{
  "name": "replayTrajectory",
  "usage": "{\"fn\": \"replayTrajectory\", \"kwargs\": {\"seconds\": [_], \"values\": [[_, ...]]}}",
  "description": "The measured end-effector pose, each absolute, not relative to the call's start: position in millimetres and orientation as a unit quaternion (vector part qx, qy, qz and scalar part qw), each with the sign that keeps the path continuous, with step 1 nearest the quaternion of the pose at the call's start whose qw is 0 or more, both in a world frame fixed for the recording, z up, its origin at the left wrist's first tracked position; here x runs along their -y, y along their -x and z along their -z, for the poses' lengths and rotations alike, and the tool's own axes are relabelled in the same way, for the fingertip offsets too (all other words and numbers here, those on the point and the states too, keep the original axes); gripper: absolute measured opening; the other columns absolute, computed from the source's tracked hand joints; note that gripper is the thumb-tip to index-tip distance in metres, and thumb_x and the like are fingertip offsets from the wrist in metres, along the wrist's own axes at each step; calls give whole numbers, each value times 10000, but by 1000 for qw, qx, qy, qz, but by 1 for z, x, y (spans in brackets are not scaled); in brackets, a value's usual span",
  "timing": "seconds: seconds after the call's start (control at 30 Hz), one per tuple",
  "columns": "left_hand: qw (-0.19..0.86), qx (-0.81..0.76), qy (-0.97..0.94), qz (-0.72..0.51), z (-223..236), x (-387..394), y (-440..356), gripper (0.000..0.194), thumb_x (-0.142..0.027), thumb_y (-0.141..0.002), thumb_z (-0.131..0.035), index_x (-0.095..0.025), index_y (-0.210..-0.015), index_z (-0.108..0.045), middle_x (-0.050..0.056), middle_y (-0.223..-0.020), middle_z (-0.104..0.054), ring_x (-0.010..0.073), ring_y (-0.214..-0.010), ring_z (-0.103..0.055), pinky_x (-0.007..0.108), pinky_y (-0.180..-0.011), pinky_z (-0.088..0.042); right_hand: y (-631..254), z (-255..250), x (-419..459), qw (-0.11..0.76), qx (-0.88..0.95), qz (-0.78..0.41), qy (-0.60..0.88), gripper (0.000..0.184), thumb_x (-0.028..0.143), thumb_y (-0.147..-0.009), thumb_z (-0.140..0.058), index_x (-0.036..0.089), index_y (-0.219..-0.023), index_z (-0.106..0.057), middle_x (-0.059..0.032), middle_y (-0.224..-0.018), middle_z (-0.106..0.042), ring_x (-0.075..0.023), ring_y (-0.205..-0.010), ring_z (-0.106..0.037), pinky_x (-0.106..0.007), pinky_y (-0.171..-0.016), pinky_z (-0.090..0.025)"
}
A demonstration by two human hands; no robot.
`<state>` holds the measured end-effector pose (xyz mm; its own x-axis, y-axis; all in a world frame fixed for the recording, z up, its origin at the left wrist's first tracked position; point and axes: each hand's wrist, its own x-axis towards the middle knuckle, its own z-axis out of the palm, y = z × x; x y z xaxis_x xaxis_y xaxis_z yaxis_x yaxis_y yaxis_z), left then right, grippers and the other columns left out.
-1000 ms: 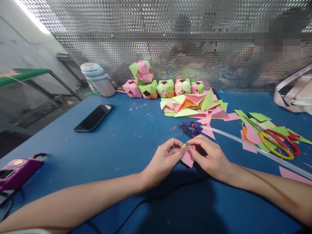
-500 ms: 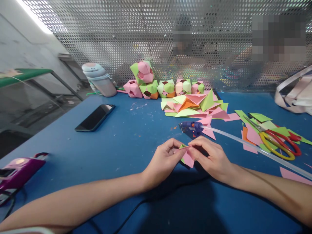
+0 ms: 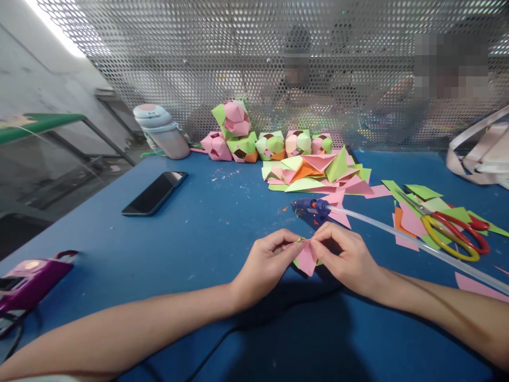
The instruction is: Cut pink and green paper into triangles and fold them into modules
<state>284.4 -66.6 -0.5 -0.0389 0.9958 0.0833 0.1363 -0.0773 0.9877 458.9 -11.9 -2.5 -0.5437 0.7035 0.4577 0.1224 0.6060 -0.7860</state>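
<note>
My left hand [image 3: 267, 263] and my right hand [image 3: 347, 256] meet over the blue table [image 3: 207, 233], both pinched on a small folded pink and green paper piece [image 3: 306, 258]. The fingertips of each hand close on its upper edge, and a pink corner hangs down between them. Just beyond my right hand lies a blue glue gun [image 3: 310, 209] with a long clear glue stick [image 3: 413, 234] running off to the right.
A heap of folded paper pieces [image 3: 316, 171] and several paper balls [image 3: 246, 139] sit at the back by a perforated metal screen [image 3: 254, 69]. Scissors [image 3: 451, 228] lie on paper scraps at right. A phone [image 3: 154, 193], a pale bottle [image 3: 161, 130] and a purple device [image 3: 26, 278] are at left.
Both hands stayed in place, working the paper piece; its pink corner now hangs a little lower between the fingers. Nothing else moved.
</note>
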Motion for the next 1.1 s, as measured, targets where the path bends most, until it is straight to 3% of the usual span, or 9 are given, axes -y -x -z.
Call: {"fn": "replayTrajectory", "kwargs": {"seconds": [0.1, 0.17, 0.33, 0.53, 0.7, 0.97, 1.1], "values": [[451, -507, -553, -484, 2, 66, -284, 163, -295, -839, -646, -145, -807, -701, 53, -806, -686, 165, -774, -613, 258, -728, -484, -459, 6, 12, 390, 813, -354, 248, 24, 181, -874, -580, 193, -893, -590, -8, -799, -567, -118, -648, -539, -253, -562, -447], [460, -493, -566, -474, 2, 66, -284, 169, -288, -851, -631, -139, -816, -703, 57, -815, -677, 168, -789, -616, 263, -747, -479, -458, 7, 12, 391, 824, -338, 231, 64, 189, -877, -590, 194, -939, -605, -13, -822, -563, -119, -668, -539, -255, -572, -452], [470, -507, -550, -468, 2, 67, -286, 159, -293, -837, -648, -140, -873, -677, 28, -798, -652, 139, -752, -590, 230, -697, -459, -458, 7, 11, 412, 825, -324, 210, 117, 134, -922, -519, 195, -888, -612, -16, -793, -589, -135, -736, -574, -280, -663, -475], [482, -504, -544, -467, 6, 67, -285, 189, -330, -855, -620, -145, -818, -632, 32, -774, -653, 150, -752, -599, 252, -714, -472, -458, 6, 11, 398, 830, -323, 219, 19, 190, -895, -594, 194, -908, -608, -17, -821, -582, -131, -719, -560, -268, -627, -464], [447, -512, -571, -462, 7, 67, -286, 203, -330, -843, -622, -150, -751, -634, 26, -734, -629, 139, -706, -559, 237, -654, -459, -458, 5, 11, 385, 843, -312, 211, 152, 145, -946, -494, 199, -833, -580, -2, -769, -573, -127, -716, -556, -269, -666, -459], [440, -500, -575, -476, 6, 68, -286, 172, -298, -857, -609, -150, -774, -630, 39, -768, -645, 147, -740, -581, 245, -685, -462, -458, 5, 10, 383, 835, -332, 213, 86, 179, -940, -534, 197, -880, -594, -7, -809, -592, -125, -740, -574, -260, -674, -467], [445, -499, -571, -476, 5, 68, -286, 153, -292, -860, -612, -153, -804, -639, 38, -784, -650, 148, -746, -586, 250, -694, -468, -458, 5, 12, 399, 836, -315, 207, 155, 167, -946, -508, 198, -819, -591, -3, -744, -584, -128, -698, -571, -265, -647, -470]]}}
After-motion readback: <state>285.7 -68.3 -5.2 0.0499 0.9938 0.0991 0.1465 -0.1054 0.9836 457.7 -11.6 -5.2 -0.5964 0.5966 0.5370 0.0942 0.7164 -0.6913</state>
